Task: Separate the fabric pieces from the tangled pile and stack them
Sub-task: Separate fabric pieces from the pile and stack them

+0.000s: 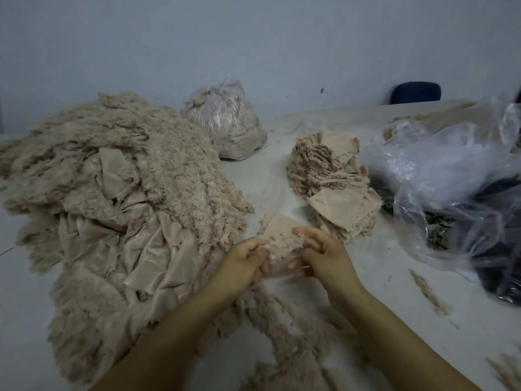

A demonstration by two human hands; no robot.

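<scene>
- Both hands hold one beige fabric piece [282, 244] between them, just above the desk [270, 176], in front of the person.
- The left hand [242, 263] grips the left edge of the piece, its fingers [253, 245] curled on the fuzzy cloth.
- The right hand [324, 255] grips the right edge, its fingers [307, 234] also bent around it.
- The big tangled pile [112, 198] lies on the left of the desk, partly fuzzy, partly smooth.
- The stack [335, 182] of separated pieces stands on the right, just behind the hands.
- A tied bag [225, 119] with the same fabric sits at the back, near the wall [253, 38].
- Loose clear plastic [439, 170] lies at the right, touching the stack's side.
- Fuzzy strips [282, 328] trail on the desk between the forearms.
</scene>
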